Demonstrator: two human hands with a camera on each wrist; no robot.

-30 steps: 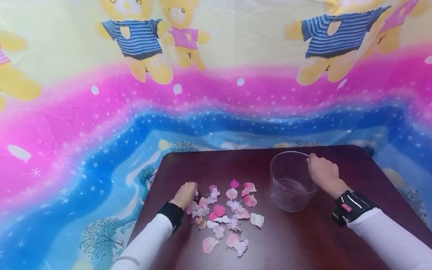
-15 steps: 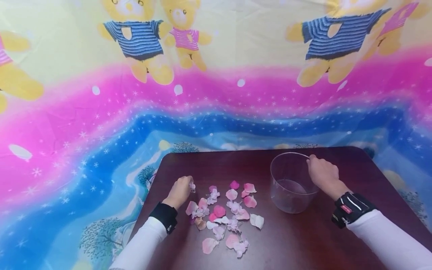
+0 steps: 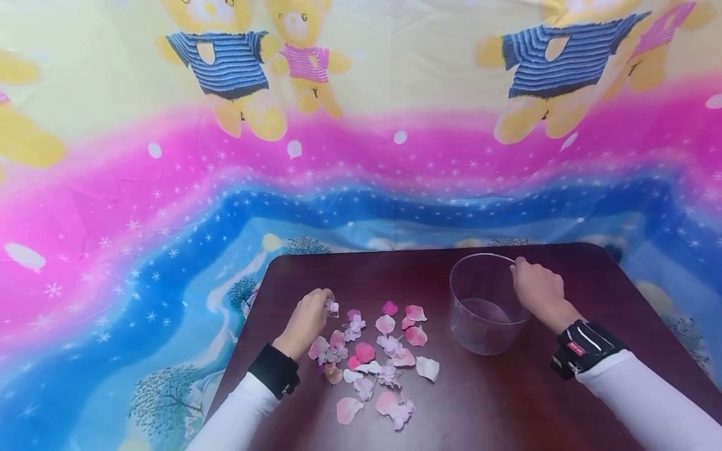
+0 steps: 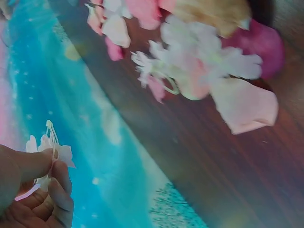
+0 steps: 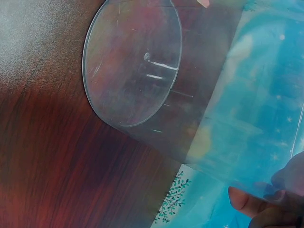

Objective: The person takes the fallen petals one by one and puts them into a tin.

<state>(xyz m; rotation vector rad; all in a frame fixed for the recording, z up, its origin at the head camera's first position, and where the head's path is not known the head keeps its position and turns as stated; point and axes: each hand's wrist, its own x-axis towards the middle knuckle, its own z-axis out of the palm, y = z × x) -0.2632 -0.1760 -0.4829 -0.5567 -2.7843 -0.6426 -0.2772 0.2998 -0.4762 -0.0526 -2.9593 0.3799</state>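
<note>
Left hand [image 3: 307, 322]: fingers [image 4: 59, 183] pinch a small pale flower [image 4: 50, 145], held just above the desk [image 3: 507, 401] at the left edge of the scattered petals [image 3: 375, 357]. Right hand [image 3: 538, 291]: fingers curl over the far right rim of the clear plastic cup [image 3: 485, 304], which stands upright on the desk, right of the petals.

L hand [image 3: 309, 321] was down on the left edge of the petal pile [image 3: 372, 363] 1 s ago; now lifted off the worktop [image 3: 491, 401], just beyond the pile's far-left corner, w/ a small white blossom [image 3: 332, 307] pinched betw. thumb & fingers, clear of the pile.
</note>
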